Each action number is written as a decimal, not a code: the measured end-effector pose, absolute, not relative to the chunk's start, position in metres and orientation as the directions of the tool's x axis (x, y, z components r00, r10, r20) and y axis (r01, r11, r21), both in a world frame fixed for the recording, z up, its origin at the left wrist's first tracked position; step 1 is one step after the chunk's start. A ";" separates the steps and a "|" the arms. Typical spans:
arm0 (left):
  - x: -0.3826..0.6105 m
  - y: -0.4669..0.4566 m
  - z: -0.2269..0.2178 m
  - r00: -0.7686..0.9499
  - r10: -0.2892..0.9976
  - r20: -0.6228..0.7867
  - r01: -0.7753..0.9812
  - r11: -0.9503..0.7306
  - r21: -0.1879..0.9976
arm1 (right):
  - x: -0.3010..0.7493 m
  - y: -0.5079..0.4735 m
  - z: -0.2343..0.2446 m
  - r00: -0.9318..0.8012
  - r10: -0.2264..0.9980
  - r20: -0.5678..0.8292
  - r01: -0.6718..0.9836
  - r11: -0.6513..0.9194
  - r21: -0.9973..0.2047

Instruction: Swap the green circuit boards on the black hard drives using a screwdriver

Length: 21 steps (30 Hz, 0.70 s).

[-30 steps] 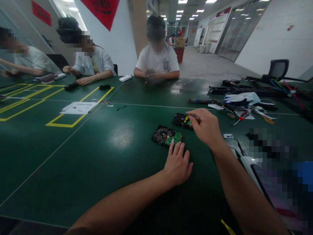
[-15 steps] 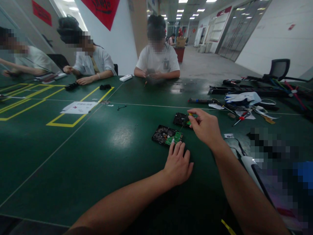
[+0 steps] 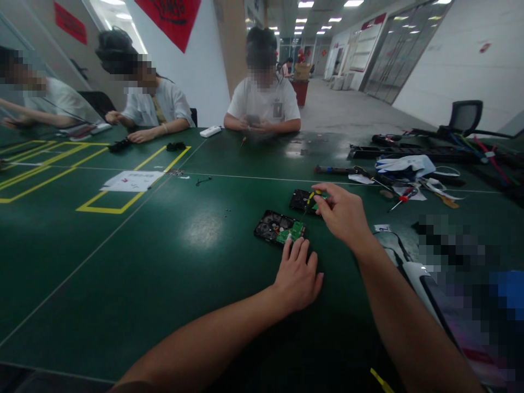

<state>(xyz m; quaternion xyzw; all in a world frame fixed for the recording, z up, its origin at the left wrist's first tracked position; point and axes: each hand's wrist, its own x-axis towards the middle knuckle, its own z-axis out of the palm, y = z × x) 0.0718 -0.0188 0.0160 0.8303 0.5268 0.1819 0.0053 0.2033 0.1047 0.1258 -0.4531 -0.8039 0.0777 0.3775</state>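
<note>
A black hard drive with a green circuit board lies on the green table. My left hand rests flat beside its near edge, fingertips touching the drive. My right hand pinches a small yellow-handled screwdriver whose tip points down at the circuit board. A second black drive part lies just behind, partly hidden by the screwdriver and my fingers.
Tools, a red screwdriver, cables and a white cloth clutter the right of the table. A paper sheet lies in a yellow-taped box at left. Three people sit at the far side. An office chair stands at right.
My right hand has shifted slightly while turning the screwdriver handle. My left hand has stayed in place on the drive.
</note>
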 end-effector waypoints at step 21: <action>0.072 -0.019 0.015 0.373 0.877 0.304 0.870 -0.444 0.214 | 0.202 0.101 0.130 -0.278 0.819 0.502 0.662 0.542 -0.518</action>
